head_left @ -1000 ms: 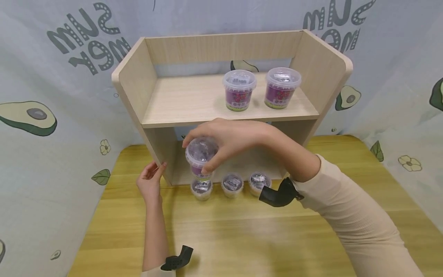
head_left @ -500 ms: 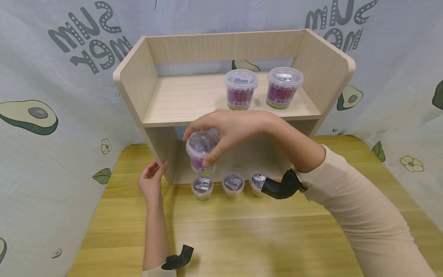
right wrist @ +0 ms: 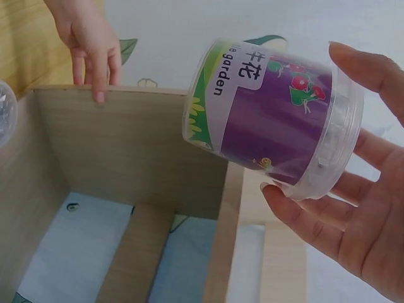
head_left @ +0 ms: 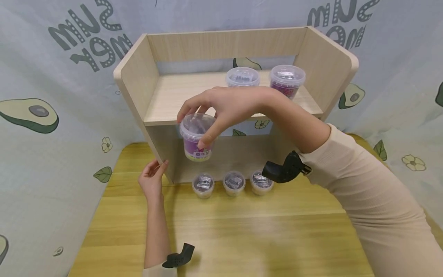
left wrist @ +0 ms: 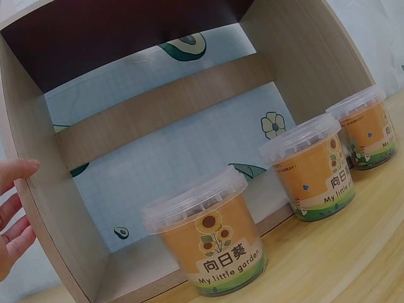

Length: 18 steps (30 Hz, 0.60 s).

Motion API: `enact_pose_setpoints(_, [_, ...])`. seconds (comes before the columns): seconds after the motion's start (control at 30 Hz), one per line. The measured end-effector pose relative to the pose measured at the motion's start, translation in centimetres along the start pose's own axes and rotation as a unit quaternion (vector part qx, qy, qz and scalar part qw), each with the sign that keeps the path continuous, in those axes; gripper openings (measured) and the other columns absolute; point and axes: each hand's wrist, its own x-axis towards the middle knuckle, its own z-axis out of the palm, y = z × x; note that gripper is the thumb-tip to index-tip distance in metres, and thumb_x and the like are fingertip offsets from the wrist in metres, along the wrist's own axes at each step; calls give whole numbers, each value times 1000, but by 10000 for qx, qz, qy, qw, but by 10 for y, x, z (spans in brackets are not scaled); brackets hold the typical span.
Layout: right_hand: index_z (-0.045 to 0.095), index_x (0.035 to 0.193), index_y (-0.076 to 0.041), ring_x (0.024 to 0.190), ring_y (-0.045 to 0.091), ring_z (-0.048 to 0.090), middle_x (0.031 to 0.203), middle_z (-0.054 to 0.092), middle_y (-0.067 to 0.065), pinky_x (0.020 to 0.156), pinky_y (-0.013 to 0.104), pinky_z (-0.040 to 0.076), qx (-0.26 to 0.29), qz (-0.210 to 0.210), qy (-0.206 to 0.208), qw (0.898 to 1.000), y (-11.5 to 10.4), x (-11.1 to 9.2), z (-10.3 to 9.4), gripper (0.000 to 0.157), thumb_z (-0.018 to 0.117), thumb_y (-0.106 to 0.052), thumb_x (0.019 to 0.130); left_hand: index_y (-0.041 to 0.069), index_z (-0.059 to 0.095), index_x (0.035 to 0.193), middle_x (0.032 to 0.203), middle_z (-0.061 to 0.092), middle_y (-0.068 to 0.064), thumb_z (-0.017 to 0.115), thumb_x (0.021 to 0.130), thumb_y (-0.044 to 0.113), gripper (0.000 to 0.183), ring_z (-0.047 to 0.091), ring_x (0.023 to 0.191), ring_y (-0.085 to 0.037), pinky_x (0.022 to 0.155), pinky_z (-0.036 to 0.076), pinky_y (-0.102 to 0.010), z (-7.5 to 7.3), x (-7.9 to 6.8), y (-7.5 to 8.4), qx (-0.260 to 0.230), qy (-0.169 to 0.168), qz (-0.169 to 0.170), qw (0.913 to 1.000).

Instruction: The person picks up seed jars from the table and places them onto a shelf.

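Note:
My right hand (head_left: 233, 105) grips a purple lidded plastic cup (head_left: 192, 146) near its lid, from above. The cup hangs in front of the wooden shelf unit (head_left: 225, 46), just below the upper board's front edge. In the right wrist view the thumb and fingers lie around the lid, and the purple label (right wrist: 278, 117) shows red flowers. At the unit's left side, my left hand (head_left: 152, 179) pinches the front edge of the side panel (left wrist: 47, 243). Two more purple cups stand on the upper board, partly hidden behind the right hand and forearm.
Three orange sunflower cups (left wrist: 218, 252) stand in a row on the wood-grain table (head_left: 238, 234), along the unit's lower front edge. The upper board's left part (head_left: 173, 96) is bare. A patterned cloth (head_left: 76, 127) hangs behind and beside the unit.
My right hand has raised the purple cup from just above the orange cups to near the upper board's front edge. The left hand stays on the side panel.

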Motion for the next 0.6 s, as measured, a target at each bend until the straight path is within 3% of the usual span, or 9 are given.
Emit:
enact_pose_setpoints(0.37, [50,124,-22,110,10,48,116,53,-8,81,28,49,57,29,-40,10000,-4,5,-8,55,74,-31,75,14,69,81,78,68,8,77,70,4,17,64,70,-7,71,51,-19,1,0,0,-130,-21,106,9999])
enact_pose_setpoints(0.6, [51,123,-23,111,10,48,119,53,-9,80,28,49,-46,-45,188,9998,-9,14,-13,54,74,-30,74,16,70,78,75,68,8,77,69,2,18,64,68,-7,70,50,-19,1,1,0,-218,-23,119,9997])
